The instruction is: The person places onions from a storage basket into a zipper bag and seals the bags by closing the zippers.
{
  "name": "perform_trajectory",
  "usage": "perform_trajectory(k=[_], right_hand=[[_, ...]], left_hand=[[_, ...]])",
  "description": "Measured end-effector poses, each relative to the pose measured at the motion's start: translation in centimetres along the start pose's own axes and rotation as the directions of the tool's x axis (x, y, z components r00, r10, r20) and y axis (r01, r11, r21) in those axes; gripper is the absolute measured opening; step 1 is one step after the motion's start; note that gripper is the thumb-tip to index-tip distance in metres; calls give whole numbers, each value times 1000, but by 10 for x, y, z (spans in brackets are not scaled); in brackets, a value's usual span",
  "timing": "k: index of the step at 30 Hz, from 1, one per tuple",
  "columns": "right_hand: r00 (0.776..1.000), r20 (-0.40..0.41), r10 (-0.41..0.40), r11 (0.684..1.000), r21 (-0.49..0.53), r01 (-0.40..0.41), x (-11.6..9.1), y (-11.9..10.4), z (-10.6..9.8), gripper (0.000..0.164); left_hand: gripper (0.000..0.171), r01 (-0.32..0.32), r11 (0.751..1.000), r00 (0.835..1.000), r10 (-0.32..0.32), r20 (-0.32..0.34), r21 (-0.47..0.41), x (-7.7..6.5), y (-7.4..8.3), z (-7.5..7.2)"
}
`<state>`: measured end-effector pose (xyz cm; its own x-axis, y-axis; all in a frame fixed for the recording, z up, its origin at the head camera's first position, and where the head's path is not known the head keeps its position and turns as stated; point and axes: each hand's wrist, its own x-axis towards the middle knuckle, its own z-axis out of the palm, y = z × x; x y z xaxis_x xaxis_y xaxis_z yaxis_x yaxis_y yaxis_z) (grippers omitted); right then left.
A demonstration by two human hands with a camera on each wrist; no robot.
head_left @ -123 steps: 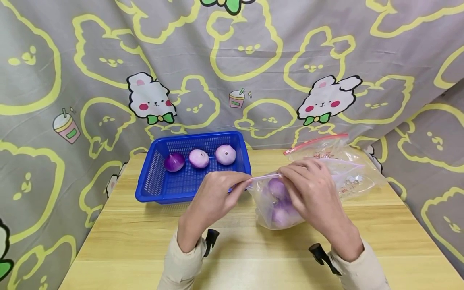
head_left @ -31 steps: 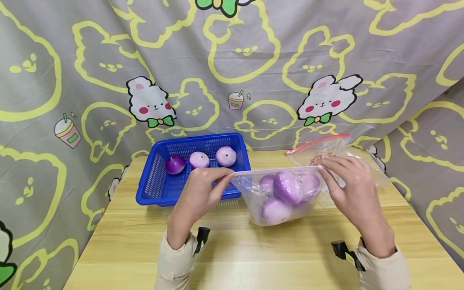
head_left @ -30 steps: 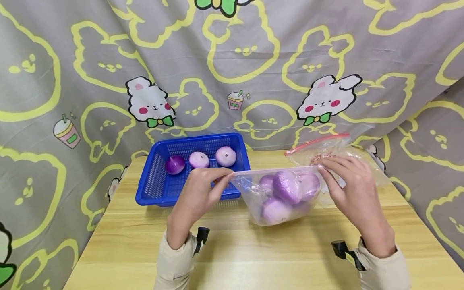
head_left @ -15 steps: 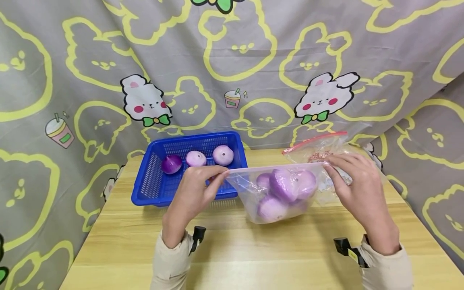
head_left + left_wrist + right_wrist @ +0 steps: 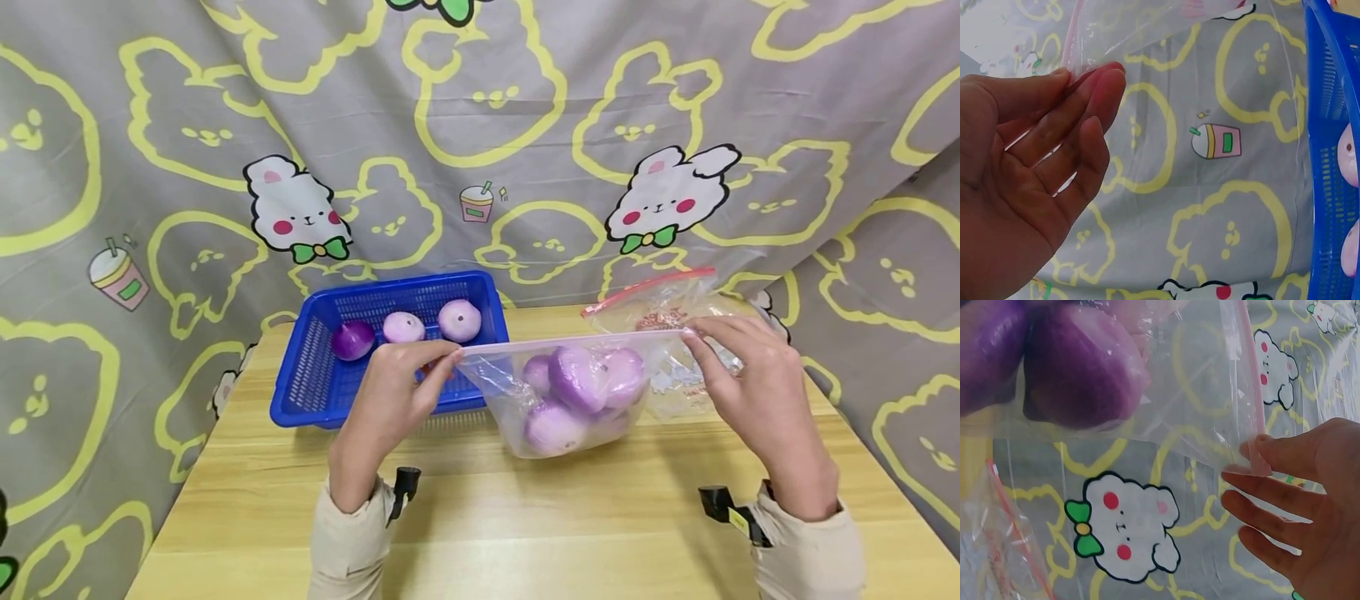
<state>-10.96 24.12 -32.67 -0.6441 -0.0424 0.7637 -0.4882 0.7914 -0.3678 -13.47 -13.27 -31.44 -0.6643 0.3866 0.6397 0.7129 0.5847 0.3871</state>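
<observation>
A clear zip bag (image 5: 487, 375) with a pale pink seal strip hangs stretched between both hands, and several purple onions (image 5: 577, 379) are bunched inside it. My left hand (image 5: 393, 392) pinches the strip's left end between thumb and forefinger; the left wrist view shows that left hand (image 5: 1035, 150) with its other fingers loosely bent. At the opposite top corner, my right hand (image 5: 757, 383) pinches the strip's right end. Up close in the right wrist view, the right hand (image 5: 1310, 500) has thumb and forefinger on the corner, beside a dark purple onion (image 5: 1085, 369).
A blue plastic basket (image 5: 311, 400) stands at the back left of the wooden table (image 5: 525, 533), holding three onions (image 5: 460, 321). Behind the right hand lies another clear bag (image 5: 667, 312) with a red strip. A patterned grey curtain (image 5: 525, 50) closes off the back and sides.
The hands have spread apart along the strip, the right one sliding to the far corner. The bag, bunched earlier, now hangs flat and wide, slightly higher and further left in view.
</observation>
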Motion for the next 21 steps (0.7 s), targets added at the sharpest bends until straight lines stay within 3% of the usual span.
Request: perform_trajectory(k=[6, 14, 17, 21], right_hand=[[1000, 10, 4, 1000, 14, -4, 0, -5, 8, 24], [987, 136, 90, 995, 29, -95, 2, -12, 6, 62], [971, 174, 164, 984, 42, -174, -2, -10, 4, 66], [927, 278, 251, 964, 19, -266, -6, 7, 7, 58]], left_hand=[[11, 49, 997, 998, -51, 27, 62, -1, -4, -1], [12, 136, 987, 989, -140, 43, 82, -2, -5, 4], [13, 135, 986, 990, -139, 31, 93, -1, -6, 6], [18, 143, 980, 989, -148, 28, 135, -1, -7, 7]])
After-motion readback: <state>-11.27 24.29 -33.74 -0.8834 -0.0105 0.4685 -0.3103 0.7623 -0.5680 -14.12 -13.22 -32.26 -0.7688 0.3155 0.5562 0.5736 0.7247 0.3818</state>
